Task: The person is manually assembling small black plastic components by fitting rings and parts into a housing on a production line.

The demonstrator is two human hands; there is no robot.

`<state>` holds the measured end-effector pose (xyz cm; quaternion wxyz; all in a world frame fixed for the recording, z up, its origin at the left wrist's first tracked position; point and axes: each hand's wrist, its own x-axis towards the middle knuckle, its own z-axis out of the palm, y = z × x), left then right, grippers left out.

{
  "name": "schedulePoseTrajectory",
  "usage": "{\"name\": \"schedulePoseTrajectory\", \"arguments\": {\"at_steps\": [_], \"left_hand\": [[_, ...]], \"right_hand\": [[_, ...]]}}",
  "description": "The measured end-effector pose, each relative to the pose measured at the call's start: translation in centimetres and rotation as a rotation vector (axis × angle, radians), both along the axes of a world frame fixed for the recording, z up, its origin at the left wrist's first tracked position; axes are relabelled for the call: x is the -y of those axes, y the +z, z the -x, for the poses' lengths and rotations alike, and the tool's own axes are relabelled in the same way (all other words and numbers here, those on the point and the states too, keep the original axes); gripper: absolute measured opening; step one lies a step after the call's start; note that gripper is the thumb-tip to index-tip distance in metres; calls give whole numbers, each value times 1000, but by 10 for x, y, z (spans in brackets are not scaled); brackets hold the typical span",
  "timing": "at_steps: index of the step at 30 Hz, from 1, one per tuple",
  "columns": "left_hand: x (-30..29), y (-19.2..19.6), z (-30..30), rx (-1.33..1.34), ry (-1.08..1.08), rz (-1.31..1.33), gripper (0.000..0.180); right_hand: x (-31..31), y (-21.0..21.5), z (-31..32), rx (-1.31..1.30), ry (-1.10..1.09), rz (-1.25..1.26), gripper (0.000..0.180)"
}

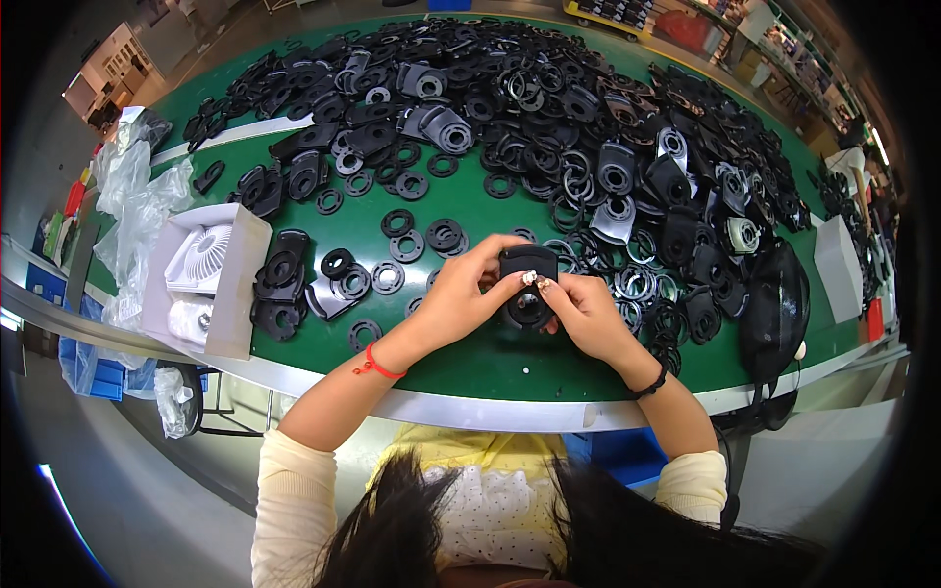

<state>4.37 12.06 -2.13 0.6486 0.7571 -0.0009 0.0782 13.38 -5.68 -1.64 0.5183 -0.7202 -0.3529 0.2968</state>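
Between my hands, just above the table's near half, is a black plastic part (527,260) with a flat, rounded upper plate and a round ring-shaped lower end. My left hand (465,294) grips its left side, thumb across the front. From the right, my right hand (592,316) holds it with the thumb pressed near the middle, close to the other thumb. The fingers behind the part are mostly hidden. Loose black rings (388,276) lie left of my left hand, and a stack of shiny rings (635,284) lies beside my right hand.
A large heap of black parts and rings (470,103) covers the far side of the green table (470,377). At left stands an open white box (257,257) with a white fan-like part, beside clear plastic bags (127,186). A black bag (774,309) sits at right.
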Motion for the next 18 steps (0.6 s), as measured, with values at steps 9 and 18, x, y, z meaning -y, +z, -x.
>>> {"name": "schedulePoseTrajectory", "arguments": {"at_steps": [9, 18], "left_hand": [[-7, 1, -4, -69, -63, 268, 20], [-9, -6, -4, -97, 96, 44, 23]], "right_hand": [[2, -8, -4, -44, -158, -151, 26], [-3, -2, 6, -38, -60, -96, 34]]}}
